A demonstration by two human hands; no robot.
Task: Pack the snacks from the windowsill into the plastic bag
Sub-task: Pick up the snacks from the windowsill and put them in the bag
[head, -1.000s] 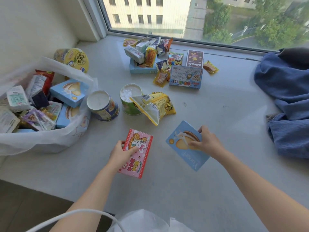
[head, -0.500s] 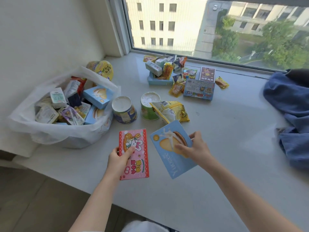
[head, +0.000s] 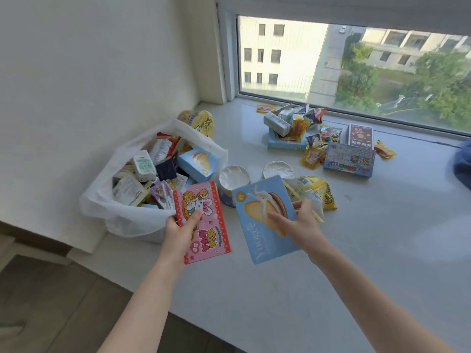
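My left hand (head: 179, 233) grips a pink snack box with a rabbit on it (head: 205, 225), held above the sill just right of the white plastic bag (head: 122, 217). The bag stands open at the sill's left end and holds several snack packs and blue boxes. My right hand (head: 297, 222) holds a blue biscuit box (head: 257, 225) beside the pink one. Behind the boxes stand two round cups (head: 234, 175) with white lids and a yellow chip bag (head: 318, 192).
A pile of small snack packs and boxes (head: 293, 128) lies near the window, with a blue picture box (head: 349, 161) and a dark box (head: 360, 136) to its right. A yellow round tub (head: 201, 121) leans behind the bag. Blue cloth (head: 462, 164) lies at the right edge.
Both hands have lifted their boxes off the sill and carried them left toward the bag. The view has swung left and up.
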